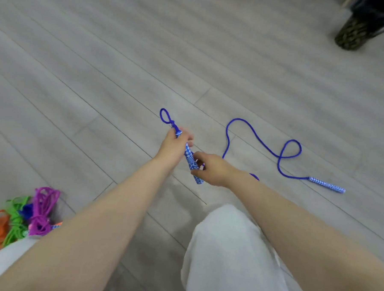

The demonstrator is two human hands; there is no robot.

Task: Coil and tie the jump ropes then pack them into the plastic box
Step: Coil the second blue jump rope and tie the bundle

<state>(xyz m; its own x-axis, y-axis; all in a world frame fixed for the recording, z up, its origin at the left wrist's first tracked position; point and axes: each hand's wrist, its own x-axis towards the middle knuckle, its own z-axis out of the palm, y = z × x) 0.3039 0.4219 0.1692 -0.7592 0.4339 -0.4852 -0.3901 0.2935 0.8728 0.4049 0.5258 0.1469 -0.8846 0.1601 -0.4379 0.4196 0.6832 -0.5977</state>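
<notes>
Both hands meet over the grey plank floor (101, 74), working on one blue jump rope (254, 135). The left hand (173, 146) is curled round the upper end of a blue-and-white patterned handle (191, 161), where the cord leaves it in a small knotted loop (166, 116) that stands up beyond the fingers. The right hand (212, 168) pinches the same handle lower down, thumb on top; the handle's bottom end pokes out below it, tilted. From behind the right hand the cord runs out onto the floor, bends in a wide arc, crosses itself once in a loop and ends at the second handle (327, 185), which lies flat well off to the right. At the lower left, beside a white-clad knee, sits a heap of bundled ropes (25, 214) in purple, green, orange and blue, seemingly already tied. A dark patterned object (357, 29), blurred, stands at the top right.
</notes>
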